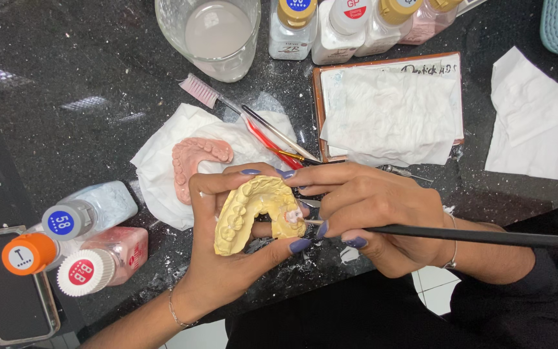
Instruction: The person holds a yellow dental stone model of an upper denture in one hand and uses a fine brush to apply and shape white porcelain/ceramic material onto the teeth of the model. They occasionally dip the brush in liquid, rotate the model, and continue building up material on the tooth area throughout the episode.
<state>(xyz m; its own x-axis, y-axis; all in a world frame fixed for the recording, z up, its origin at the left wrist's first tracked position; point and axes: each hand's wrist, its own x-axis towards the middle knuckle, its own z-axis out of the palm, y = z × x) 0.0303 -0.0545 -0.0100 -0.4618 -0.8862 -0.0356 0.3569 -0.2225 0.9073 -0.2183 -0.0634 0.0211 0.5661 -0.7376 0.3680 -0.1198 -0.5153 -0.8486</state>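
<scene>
My left hand [217, 258] holds a yellow plaster dental cast [247, 213] from below, thumb at its front and fingers over its back. My right hand [376, 216] grips a thin black-handled brush [485, 236] like a pen. The brush tip touches a whitish-pink tooth at the cast's right end [294, 216]. A pink dental cast [192, 161] lies on a white tissue [163, 165] just behind the left hand.
A black speckled counter [66, 97] carries a glass of cloudy water [211, 35], several powder bottles at the back [330, 26] and at the left [92, 242], a toothbrush [205, 94], hand tools [276, 139], a tissue-covered tray [389, 110], a loose tissue [531, 123] and a phone [8, 291].
</scene>
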